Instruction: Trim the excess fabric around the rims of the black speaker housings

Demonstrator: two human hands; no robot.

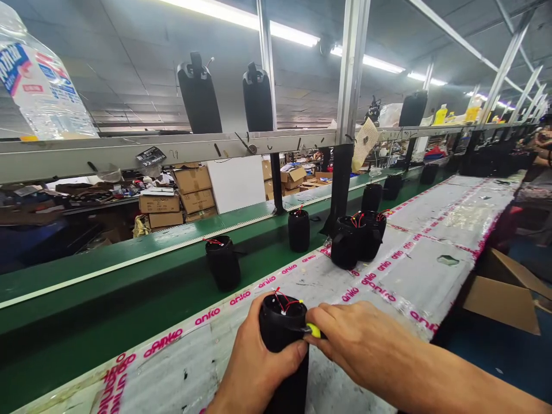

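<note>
Cylinder (278,338): at 6 o'clock in my view, in front of the bench's (207,345) wrapped surface; its open top faces up, and its base is out of frame, so I cannot tell whether it rests on anything.
Left grip (256,362): wrapped round the cylinder from 9 o'clock, thumb across the near side below the rim. I'd want this hold firm enough to stop any turning.
Right grip (349,330): pinching the yellow piece (314,330) between thumb and fingers, at the rim's 4 o'clock.
Yellow piece: its dark end lies against the rim; fine contact is too small to read. Short, light pressure seems wisest to me, aimed away from my left thumb just below.
Wires (287,305): red, looping up out of the opening. They look easy to snag, so I'd work outside the rim and clear of them.
Belt (142,322): green, beyond the bench, with similar units at 10 (223,263) and 12 o'clock (299,231) from mine.
Pair (351,241): on the bench at 1 o'clock, well apart from my elbow room.
</note>
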